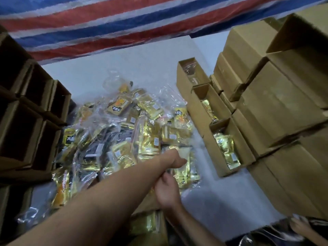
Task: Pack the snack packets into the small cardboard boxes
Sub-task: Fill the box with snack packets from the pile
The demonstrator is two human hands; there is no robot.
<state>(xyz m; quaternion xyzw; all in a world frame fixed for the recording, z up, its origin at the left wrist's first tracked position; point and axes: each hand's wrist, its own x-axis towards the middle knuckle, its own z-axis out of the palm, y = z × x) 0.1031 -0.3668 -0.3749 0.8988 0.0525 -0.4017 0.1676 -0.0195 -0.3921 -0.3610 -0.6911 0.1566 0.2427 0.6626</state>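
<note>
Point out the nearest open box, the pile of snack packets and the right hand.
nearest open box (pixel 249 157), head view, its right wall
pile of snack packets (pixel 149 139), head view, a gold packet mid-pile
right hand (pixel 167 190), head view, back of the hand

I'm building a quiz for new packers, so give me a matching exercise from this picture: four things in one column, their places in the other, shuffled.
Things:
1. pile of snack packets
2. row of three open small boxes
3. striped cloth
4. stack of closed cartons

Places:
A. far right
B. along the top, beyond the white surface
C. middle of the white surface
D. just right of the pile, packets inside

Pairs: 1-C, 2-D, 3-B, 4-A
</note>
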